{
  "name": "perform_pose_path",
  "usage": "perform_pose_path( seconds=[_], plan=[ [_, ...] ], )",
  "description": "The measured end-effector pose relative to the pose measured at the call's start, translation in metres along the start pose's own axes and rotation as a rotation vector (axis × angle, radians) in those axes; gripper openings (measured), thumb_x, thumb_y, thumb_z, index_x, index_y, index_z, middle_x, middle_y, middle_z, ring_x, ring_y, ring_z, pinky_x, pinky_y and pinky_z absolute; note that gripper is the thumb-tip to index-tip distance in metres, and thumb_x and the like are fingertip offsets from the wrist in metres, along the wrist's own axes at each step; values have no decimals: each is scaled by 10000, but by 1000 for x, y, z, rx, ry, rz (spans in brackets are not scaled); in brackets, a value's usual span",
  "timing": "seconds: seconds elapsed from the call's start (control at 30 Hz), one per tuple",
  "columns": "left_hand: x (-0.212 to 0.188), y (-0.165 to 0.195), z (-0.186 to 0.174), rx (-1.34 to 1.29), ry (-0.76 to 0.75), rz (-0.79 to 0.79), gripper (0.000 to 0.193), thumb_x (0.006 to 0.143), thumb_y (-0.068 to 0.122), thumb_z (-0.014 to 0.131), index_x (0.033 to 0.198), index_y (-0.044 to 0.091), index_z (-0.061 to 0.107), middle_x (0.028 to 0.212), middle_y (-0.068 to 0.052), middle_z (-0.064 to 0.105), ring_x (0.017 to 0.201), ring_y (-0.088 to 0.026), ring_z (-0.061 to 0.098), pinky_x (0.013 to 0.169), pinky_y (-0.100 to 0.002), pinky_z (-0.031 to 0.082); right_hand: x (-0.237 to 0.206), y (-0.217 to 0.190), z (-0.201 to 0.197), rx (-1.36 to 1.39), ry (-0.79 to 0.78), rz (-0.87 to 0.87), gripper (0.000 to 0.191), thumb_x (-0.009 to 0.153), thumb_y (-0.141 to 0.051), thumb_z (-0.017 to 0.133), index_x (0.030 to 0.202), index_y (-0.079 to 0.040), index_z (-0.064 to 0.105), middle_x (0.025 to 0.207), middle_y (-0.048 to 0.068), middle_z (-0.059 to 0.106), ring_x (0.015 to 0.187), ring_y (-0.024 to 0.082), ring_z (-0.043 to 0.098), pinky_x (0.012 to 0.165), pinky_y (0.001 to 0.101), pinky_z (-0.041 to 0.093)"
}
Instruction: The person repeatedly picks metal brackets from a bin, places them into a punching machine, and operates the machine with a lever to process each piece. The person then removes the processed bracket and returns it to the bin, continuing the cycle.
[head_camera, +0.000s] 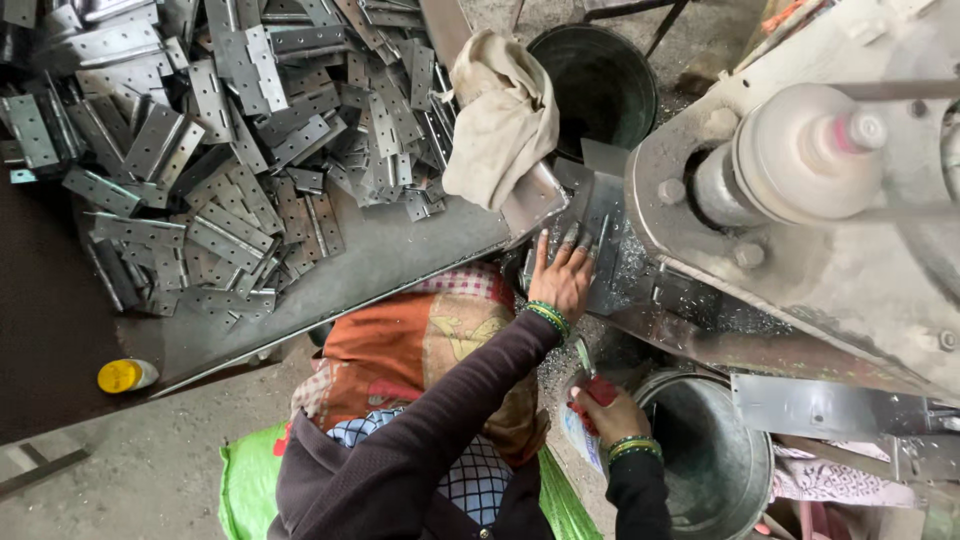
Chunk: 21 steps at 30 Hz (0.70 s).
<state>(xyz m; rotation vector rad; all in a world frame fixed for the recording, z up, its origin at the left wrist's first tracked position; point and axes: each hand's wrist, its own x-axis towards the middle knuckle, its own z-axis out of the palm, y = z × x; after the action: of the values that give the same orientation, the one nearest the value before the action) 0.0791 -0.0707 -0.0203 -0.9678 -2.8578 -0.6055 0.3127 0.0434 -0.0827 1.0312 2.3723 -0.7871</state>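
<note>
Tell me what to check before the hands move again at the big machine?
1. Left hand flat on the metal plate at the machine: ok, fingers spread on it.
2. Fingers clear of moving parts: cannot tell, they lie close to the machine body.
3. Right hand grip: ok, closed on a red-handled tool.
4. Metal bucket under the machine: ok, sits beside the right hand.
5. Pile of hinges within reach: ok, heaped on the table.
6. Cloth clear of the plate: not ok, it hangs at the table edge near it.
</note>
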Motion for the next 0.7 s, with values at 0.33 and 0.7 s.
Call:
perform_pose_path(
  seconds=[0.33,0.7],
  plan=[
    [-7,-9,-13,4,-120,11,564,1004,203,412,1557,111,479,1634,-94,398,1546,-267,357,1304,-614,-7,4,4,7,70,238,-128,642,745,-616,756,1096,-79,762,986,212,761,958,427,710,809,470,545],
    [34,-3,22,-69,-25,-46,527,1009,179,360,1521,108,462,1653,-107,363,1509,-290,361,1259,-625,156,7,9,-2,-3,112,-44,587,774,-650,718,1051,-135,779,925,119,790,857,337,761,814,421,559]
  ],
)
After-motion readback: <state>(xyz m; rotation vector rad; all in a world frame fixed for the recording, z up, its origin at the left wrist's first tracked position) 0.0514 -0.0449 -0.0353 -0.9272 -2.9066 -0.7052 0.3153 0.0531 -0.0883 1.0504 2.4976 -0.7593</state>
